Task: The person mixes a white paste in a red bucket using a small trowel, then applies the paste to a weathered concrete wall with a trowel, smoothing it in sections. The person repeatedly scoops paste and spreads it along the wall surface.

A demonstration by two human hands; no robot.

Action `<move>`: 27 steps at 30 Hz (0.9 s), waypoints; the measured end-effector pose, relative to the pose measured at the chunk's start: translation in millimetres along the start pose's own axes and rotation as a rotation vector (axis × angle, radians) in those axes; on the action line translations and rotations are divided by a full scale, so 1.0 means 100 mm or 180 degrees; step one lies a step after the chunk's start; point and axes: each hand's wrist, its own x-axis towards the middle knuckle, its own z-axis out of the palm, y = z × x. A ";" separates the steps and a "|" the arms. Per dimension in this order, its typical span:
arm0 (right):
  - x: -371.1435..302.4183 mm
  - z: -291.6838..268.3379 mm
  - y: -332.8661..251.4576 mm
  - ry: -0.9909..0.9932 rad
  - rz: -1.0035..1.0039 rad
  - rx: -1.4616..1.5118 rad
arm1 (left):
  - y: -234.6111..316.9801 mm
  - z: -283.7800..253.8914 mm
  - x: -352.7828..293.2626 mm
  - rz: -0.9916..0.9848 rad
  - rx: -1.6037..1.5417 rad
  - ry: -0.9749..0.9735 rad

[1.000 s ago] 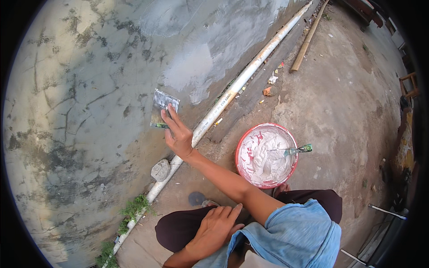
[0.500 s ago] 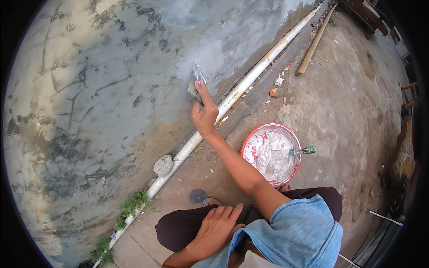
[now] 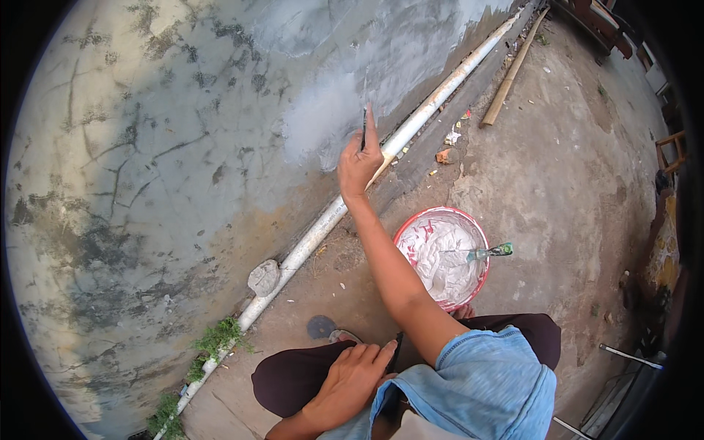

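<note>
The person's right hand [image 3: 358, 163] is up at the wall [image 3: 147, 242], and its fingers are closed around a scraper [image 3: 364, 121], with one finger stretched along the tool. I see the scraper almost from its edge, so it looks like a thin dark line pointing upward. It is in front of the pale smoothed patch [image 3: 315, 121], but I cannot tell if the blade touches the surface. Just under this hand, the white pipe [image 3: 315, 238] runs slanting along the foot of the wall.

The left hand [image 3: 350, 378] rests on the left leg, back side up, near the dark knee [image 3: 282, 381]. Its fingers lie close together; the palm is hidden, so I cannot tell whether they hold something.

On the ground [image 3: 557, 220], in front of the feet, stands a red-rimmed bucket [image 3: 441, 209] with white paste [image 3: 429, 257] in it. A second tool [image 3: 500, 250] leans in the paste, and its green handle passes over the right side of the rim.

A grey stone [image 3: 264, 279] sits beside the pipe, lower down, and green plants [image 3: 216, 336] grow further along. A wooden stick [image 3: 513, 70] lies near the far end of the pipe.
</note>
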 end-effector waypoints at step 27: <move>-0.24 0.05 -0.17 -0.0379 0.0319 0.0617 | 0.00 0.00 -0.07 -0.0082 0.0120 0.0241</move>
